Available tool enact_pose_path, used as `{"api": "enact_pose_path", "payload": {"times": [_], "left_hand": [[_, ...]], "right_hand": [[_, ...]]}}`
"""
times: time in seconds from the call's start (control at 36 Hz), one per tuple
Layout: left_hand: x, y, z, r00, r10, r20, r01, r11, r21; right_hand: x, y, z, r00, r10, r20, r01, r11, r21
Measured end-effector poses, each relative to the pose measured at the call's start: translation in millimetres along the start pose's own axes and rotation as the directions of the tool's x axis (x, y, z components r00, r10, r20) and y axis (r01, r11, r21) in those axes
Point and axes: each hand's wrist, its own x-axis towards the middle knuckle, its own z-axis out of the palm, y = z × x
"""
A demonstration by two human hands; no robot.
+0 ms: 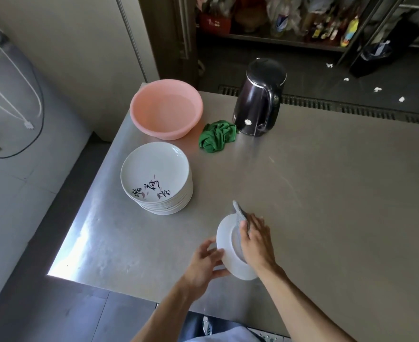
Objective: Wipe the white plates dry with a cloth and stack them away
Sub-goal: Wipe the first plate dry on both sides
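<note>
The biggest thing is the shiny metal table (326,193). Everything sits on its left part.

Far away on the left is a pink basin (157,133). It stands upright, close to the far left corner.

Nearer to me than the basin is a stack of white plates (151,164). The top plate has dark writing and small pink marks on its near side. The stack and the basin are close, but I cannot tell if they touch.

To the right of the basin stands a black kettle (257,99) with its lid shut and its handle to the right.

A green cloth (217,139) lies bunched up between the basin and the kettle. It is just beside the bottom of the kettle.

Nearest to me, right of the stack and apart from it, is one white plate (224,236). It is not flat. It is tipped up on its edge, with its inside turned to the right.

My left hand (203,264) holds this plate from the left. My fingers are spread apart on its back and my thumb is on its near rim.

My right hand (255,240) is inside the plate. My fingers are curled tight on a grey cloth (239,212) and press it on the plate. One end of the cloth sticks out past the far rim.
</note>
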Motion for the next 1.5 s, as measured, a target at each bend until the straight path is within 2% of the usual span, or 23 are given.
{"api": "enact_pose_path", "payload": {"times": [0.08, 0.17, 0.22, 0.36, 0.47, 0.53, 0.58, 0.64, 0.67, 0.69, 0.72, 0.81, 0.86, 0.89, 0.94, 1.03, 1.08, 1.17, 1.25, 1.31, 1.36, 1.42, 1.5], "left_hand": [[-2, -2, 2, 1.0, -0.001, 0.007, 0.001, 1.0, 0.009], [-7, 0, 5, 0.999, 0.019, 0.036, -0.021, 0.999, 0.035], [-12, 3, 7, 0.997, 0.037, 0.061, -0.04, 0.997, 0.059], [-18, 12, 7, 0.991, 0.055, 0.123, -0.07, 0.99, 0.123], [-18, 15, 5, 0.992, 0.057, 0.115, -0.074, 0.985, 0.153], [-18, 13, 4, 0.994, 0.05, 0.1, -0.065, 0.987, 0.148], [-18, 9, 2, 0.997, 0.039, 0.074, -0.048, 0.991, 0.125], [-17, 4, 0, 0.998, 0.028, 0.061, -0.034, 0.995, 0.096], [-17, 2, -1, 0.998, 0.026, 0.063, -0.031, 0.996, 0.083], [-18, 0, -1, 0.997, 0.028, 0.067, -0.033, 0.997, 0.071], [-19, -1, -1, 0.997, 0.027, 0.074, -0.032, 0.997, 0.07], [-19, -2, 0, 0.995, 0.045, 0.09, -0.052, 0.996, 0.074], [-17, -2, 2, 0.993, 0.074, 0.097, -0.082, 0.993, 0.081], [-17, -2, 2, 0.991, 0.085, 0.098, -0.093, 0.993, 0.078], [-17, -4, 3, 0.991, 0.105, 0.084, -0.11, 0.993, 0.052], [-16, -10, 3, 0.991, 0.129, 0.033, -0.129, 0.992, -0.006], [-14, -12, 3, 0.994, 0.109, -0.008, -0.11, 0.992, -0.059], [-7, -4, 4, 0.996, 0.077, -0.043, -0.08, 0.993, -0.086], [-1, 13, 3, 0.996, 0.038, -0.079, -0.041, 0.999, -0.03], [1, 22, -1, 0.998, 0.022, -0.059, -0.022, 1.0, -0.011], [-2, 26, -7, 1.0, 0.004, -0.03, -0.004, 1.0, 0.008], [-3, 25, -12, 1.0, -0.009, -0.029, 0.01, 0.999, 0.035], [-3, 21, -11, 0.999, -0.031, -0.042, 0.034, 0.997, 0.07]], "right_hand": [[-10, 4, 0, 0.981, -0.179, 0.068, 0.185, 0.978, -0.098], [-25, 1, -3, 0.854, -0.477, 0.209, 0.516, 0.831, -0.207], [-32, -3, -5, 0.763, -0.588, 0.269, 0.645, 0.719, -0.258], [-34, -14, -11, 0.717, -0.65, 0.251, 0.695, 0.691, -0.196], [-27, -12, -8, 0.653, -0.679, 0.336, 0.74, 0.666, -0.091], [-21, -9, -9, 0.675, -0.648, 0.353, 0.72, 0.684, -0.12], [-12, -3, -6, 0.781, -0.565, 0.266, 0.614, 0.772, -0.162], [-5, 2, -4, 0.941, -0.299, 0.158, 0.321, 0.936, -0.145], [-3, 4, -3, 0.973, -0.172, 0.154, 0.191, 0.974, -0.121], [-3, 7, -2, 0.977, -0.138, 0.162, 0.158, 0.98, -0.12], [-6, 7, -1, 0.965, -0.204, 0.168, 0.228, 0.963, -0.14], [-22, -2, 0, 0.795, -0.541, 0.273, 0.586, 0.802, -0.116], [-28, -6, 1, 0.7, -0.647, 0.302, 0.698, 0.709, -0.102], [-30, -6, 3, 0.698, -0.652, 0.296, 0.702, 0.704, -0.106], [-31, -3, 5, 0.784, -0.576, 0.232, 0.611, 0.782, -0.122], [-29, 0, 10, 0.954, -0.265, 0.138, 0.283, 0.949, -0.136], [-28, -5, 16, 0.992, -0.085, 0.096, 0.099, 0.984, -0.148], [-26, -13, 19, 0.991, 0.107, 0.086, -0.103, 0.994, -0.047], [-32, -17, 17, 0.985, -0.062, 0.162, 0.057, 0.998, 0.039], [-38, -20, 12, 0.927, -0.302, 0.224, 0.277, 0.951, 0.136], [-40, -17, 8, 0.859, -0.451, 0.242, 0.412, 0.89, 0.196], [-32, -12, 7, 0.871, -0.435, 0.229, 0.402, 0.898, 0.178], [-19, -11, 7, 0.968, -0.164, 0.19, 0.134, 0.978, 0.16]]}}
